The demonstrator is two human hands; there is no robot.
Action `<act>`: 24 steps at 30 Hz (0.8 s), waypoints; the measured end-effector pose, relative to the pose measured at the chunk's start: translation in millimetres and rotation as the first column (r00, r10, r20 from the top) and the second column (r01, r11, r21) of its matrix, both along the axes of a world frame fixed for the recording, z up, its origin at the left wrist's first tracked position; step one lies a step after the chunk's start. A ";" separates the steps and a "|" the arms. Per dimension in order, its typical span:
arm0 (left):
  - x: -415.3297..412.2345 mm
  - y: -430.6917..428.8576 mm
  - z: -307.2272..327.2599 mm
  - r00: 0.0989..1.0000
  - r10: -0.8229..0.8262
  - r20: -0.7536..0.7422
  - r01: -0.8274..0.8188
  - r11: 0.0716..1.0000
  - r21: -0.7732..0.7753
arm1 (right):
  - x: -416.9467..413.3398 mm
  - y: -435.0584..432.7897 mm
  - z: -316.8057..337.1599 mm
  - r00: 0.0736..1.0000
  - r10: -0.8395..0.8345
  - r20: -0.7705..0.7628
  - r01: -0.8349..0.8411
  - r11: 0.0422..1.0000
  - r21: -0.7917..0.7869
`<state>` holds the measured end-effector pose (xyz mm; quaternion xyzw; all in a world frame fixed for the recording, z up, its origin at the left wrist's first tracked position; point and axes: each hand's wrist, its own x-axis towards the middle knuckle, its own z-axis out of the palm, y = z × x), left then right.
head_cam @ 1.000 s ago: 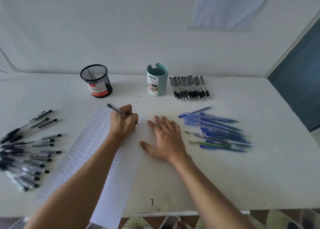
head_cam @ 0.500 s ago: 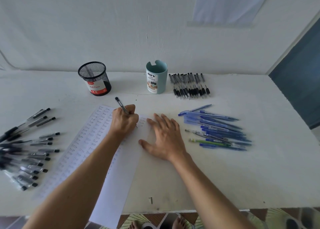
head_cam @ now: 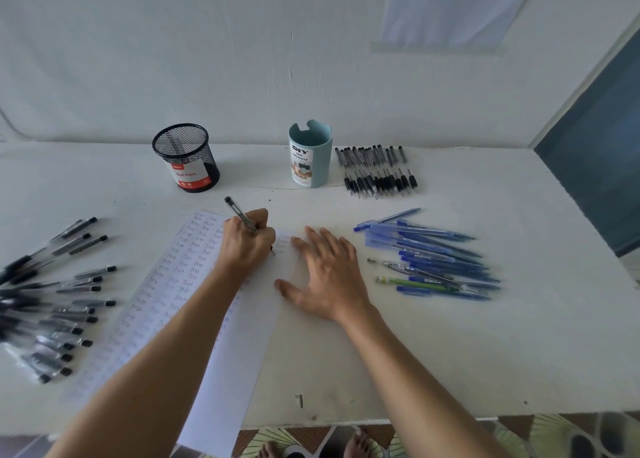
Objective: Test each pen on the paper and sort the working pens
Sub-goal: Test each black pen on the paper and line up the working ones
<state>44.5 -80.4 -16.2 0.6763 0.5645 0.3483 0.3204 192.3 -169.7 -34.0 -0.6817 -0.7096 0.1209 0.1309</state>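
I see the dark pen pinched in the left grip, tilted away leftward, its tip on the paper. The white sheet lies slantwise on the tabletop, with rows of scribbled words across its left part. Black pens fan out far left, blue pens pile at right, and a back row of black pens lies behind them.

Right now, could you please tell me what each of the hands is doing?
Left hand: gripping a slim black pen.
Right hand: open, flat on the white paper sheet edge.
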 end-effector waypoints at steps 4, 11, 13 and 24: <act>-0.5 0.0 -1.5 1.000 -0.010 -0.009 0.010 1.000 0.007 | 0.2 0.6 -1.2 1.000 -0.002 0.007 0.002 1.000 0.002; 1.1 -1.9 -1.8 1.000 -0.030 0.004 0.030 0.999 0.016 | -1.0 0.9 -1.3 1.000 -0.013 0.003 0.013 1.000 0.004; 0.7 -0.4 -2.3 0.999 -0.033 -0.003 0.033 0.999 0.018 | -0.4 1.0 -1.8 1.000 -0.010 0.005 0.010 1.000 0.004; 2.0 -0.8 -3.3 0.998 -0.061 0.010 0.061 0.998 0.022 | -1.5 0.2 0.2 1.000 -0.009 0.003 0.009 1.000 0.021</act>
